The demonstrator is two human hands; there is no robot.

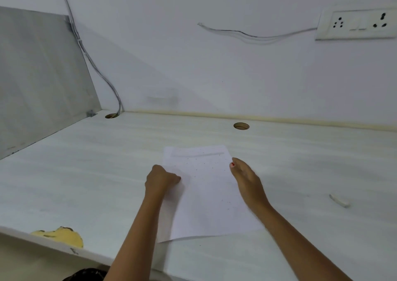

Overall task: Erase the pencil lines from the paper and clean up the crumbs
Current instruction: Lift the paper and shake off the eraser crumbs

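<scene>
Crumbs (194, 164) are what I see first: dark specks scattered over the upper half of the sheet of paper (208, 203), with a few more lower down. The sheet lies flat on the white desk (86, 184), straight ahead of me between both hands. I can make out no clear pencil lines on it, only a faint pale band near the far edge, too washed out for me to say whether it is a leftover mark. So I judge the erasing is done or nearly so.

The white eraser (340, 201) lies by itself on the desk, well to the right of the sheet, and neither hand touches it, which fits that reading.

My left hand (161, 179) sits at the sheet's left edge with its fingers curled in, and it seems to pinch that edge. My right hand (247, 184) lies along the right edge with fingers straight and relaxed, gripping nothing.

What remains, as I judge it, is the cleanup: the crumbs are all on the paper and none have been gathered or tipped off.
</scene>
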